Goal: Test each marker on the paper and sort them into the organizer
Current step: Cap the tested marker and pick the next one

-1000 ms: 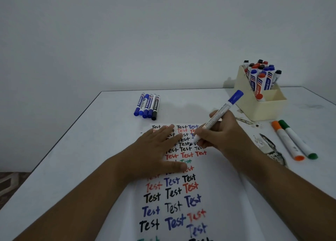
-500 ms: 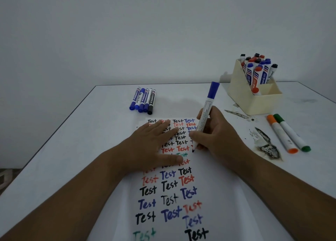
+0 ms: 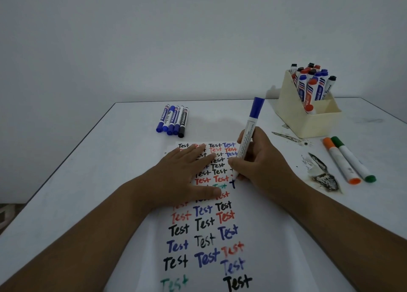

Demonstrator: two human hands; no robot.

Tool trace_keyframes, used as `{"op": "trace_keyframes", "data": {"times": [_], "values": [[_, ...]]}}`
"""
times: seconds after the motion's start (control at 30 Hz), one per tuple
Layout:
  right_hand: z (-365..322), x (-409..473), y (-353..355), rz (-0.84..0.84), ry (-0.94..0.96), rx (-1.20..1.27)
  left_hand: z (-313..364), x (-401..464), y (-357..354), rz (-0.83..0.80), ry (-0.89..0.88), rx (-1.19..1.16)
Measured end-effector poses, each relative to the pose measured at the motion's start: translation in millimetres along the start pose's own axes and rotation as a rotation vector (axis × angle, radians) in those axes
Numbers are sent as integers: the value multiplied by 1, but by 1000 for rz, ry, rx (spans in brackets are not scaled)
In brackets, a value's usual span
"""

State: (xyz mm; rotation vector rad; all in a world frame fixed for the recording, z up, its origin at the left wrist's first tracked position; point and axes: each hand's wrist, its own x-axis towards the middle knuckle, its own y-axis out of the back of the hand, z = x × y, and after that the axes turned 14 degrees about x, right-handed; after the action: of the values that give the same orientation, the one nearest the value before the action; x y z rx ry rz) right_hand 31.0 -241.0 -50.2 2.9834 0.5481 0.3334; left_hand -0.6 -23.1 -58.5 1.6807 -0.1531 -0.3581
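The right hand (image 3: 262, 166) pinches the blue marker (image 3: 247, 140) near-upright, tip on the paper (image 3: 198, 230) the flat left hand (image 3: 187, 177) pins, while the organizer (image 3: 308, 122) stands off to the right (nearer the writing hand).

You have one sheet of paper (image 3: 253, 236) on the tabletop (image 3: 99, 181), one cream organizer (image 3: 308, 122), and five capped markers (image 3: 172, 121) lying in a row. Two fat markers lie apart, one orange (image 3: 340, 160) and one green (image 3: 353, 159). One blue marker (image 3: 250, 129) is held. The organizer's markers overlap too much to count.
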Motion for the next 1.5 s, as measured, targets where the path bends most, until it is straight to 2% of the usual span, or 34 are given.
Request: {"op": "trace_keyframes", "data": {"times": [0.17, 0.33, 0.5, 0.67, 0.87, 1.27, 1.5], "values": [[1, 0, 4, 31, 26, 34, 2, -3, 3, -6, 0, 1], [-2, -3, 1, -24, 17, 22, 1, -2, 2, -7, -3, 3], [0, -1, 3, 15, 35, 3, 0, 0, 0, 7, -4, 1], [0, -1, 1, -29, 27, -8, -1, 0, 0, 3, -2, 15], [2, 1, 6, 57, 59, -29, 0, -1, 2, -2, -8, -2], [0, -1, 2, 19, 43, -9, 0, -1, 2, -5, -2, -5], [-1, 2, 6, 91, 72, -50, 0, -1, 1, 6, -8, -11]]}}
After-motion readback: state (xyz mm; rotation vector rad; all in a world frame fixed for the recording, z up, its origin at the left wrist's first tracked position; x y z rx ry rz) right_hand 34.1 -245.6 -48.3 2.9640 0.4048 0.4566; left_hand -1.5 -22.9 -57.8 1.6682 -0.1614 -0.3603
